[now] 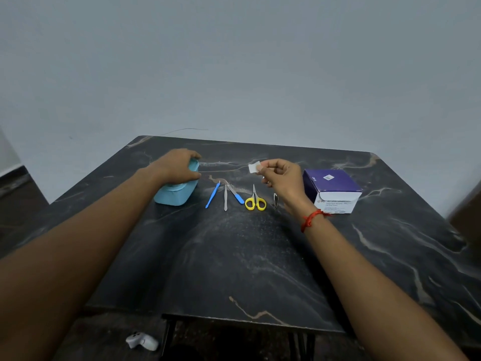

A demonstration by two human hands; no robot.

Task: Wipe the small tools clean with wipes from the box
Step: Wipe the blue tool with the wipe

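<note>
The person leans both bare arms out over a dark marble-patterned table (pixel 234 256). The left hand (pixel 177 165) is clamped over the far end of a light blue plastic container (pixel 177 192) that lies on the tabletop, fingers curled around its upper edge. The right hand (pixel 281 178) is raised a little above the surface — thumb and forefinger pinch a small white wipe (pixel 253 168), its free corner sticking out to the left. A red thread bracelet (pixel 311 220) circles that wrist.

Between the two hands, the small tools lie in a loose row on the table: a blue-handled pick (pixel 213 195) slanting toward the container, metal tweezers (pixel 225 199) just beside it, another blue-handled tool (pixel 236 195) angled the other way so its tip nearly meets the tweezers' top, yellow-handled scissors (pixel 255 200) with blades pointing away from the person, and a small metal clip-like piece (pixel 275 200) (too small to tell exactly what it is) close under the right wrist.

The wipe box (pixel 331 190) — purple on top, white on its front face with print I can't read — sits to the right of the right hand, near but apart from it. Down on the floor by the table's near edge lies a white controller (pixel 141 341).
</note>
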